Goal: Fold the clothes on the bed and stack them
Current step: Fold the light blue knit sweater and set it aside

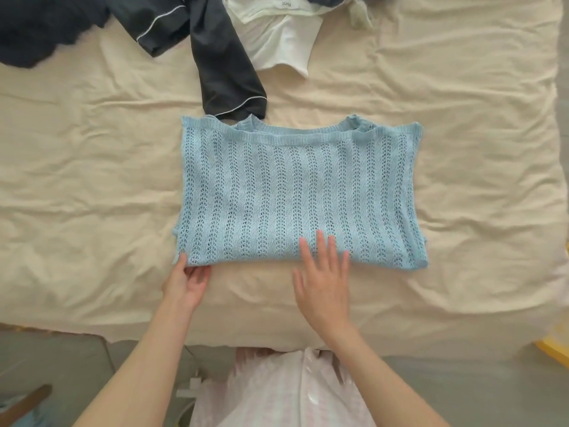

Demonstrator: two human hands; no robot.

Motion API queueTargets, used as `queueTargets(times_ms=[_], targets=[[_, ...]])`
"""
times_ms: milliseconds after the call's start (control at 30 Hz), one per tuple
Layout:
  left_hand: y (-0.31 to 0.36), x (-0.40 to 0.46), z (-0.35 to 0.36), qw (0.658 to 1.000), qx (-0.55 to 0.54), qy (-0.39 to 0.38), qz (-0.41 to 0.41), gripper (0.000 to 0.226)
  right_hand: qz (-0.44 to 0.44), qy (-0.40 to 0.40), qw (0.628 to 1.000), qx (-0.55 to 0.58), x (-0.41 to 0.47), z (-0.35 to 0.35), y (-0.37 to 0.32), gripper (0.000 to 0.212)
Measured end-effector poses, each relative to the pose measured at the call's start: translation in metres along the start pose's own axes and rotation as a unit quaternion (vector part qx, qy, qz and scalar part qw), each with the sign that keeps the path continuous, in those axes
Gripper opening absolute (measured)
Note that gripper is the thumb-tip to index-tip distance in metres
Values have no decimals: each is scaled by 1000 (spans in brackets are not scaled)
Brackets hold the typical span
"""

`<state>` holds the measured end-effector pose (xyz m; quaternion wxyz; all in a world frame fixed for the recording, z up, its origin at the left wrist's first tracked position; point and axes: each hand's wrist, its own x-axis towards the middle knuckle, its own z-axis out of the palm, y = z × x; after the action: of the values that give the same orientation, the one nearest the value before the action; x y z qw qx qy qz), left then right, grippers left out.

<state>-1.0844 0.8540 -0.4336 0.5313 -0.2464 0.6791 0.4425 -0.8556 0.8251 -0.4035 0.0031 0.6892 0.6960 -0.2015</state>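
We see the bed [92, 180], cream sheet rumpled, filling most of the view. Near its middle, closer to the near edge, lies the blue knit top [295, 192], flat and folded at least once into a wide rectangle, neckline toward the far edge, fold line along the near side. We judge it partly folded: still wide, likely needs another fold across before stacking.

At the far edge, left of centre, a dark navy garment with white piping [221, 69] sprawls unfolded, one leg or sleeve reaching down to just touch the blue top's far-left corner. More dark fabric [40, 32] sits bunched in the far-left corner; whether it is the same garment we cannot tell. Beside it at the far edge a white garment [277, 35] lies crumpled, also unfolded.

No stack in sight yet. So: one piece in progress, at least two left, stacking not begun.

Right hand [323, 272]: fingers straight and spread, pressing flat on the top's near edge, right of centre. Left hand [187, 280]: at the near-left corner of the top, thumb on top and fingers below, pinching that corner.
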Motion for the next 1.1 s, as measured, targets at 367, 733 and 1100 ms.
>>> queueTargets(times_ms=[367,733,1100], targets=[[7,-24,4,978,83,-22,188,12,-92,-233,967,-54,34,37,8,56],[-83,-153,118,744,350,-99,561,12,215,-121,811,530,-21,-54,98,39],[-233,-133,149,372,671,-295,569,32,317,-84,713,620,9,-70,185,23]])
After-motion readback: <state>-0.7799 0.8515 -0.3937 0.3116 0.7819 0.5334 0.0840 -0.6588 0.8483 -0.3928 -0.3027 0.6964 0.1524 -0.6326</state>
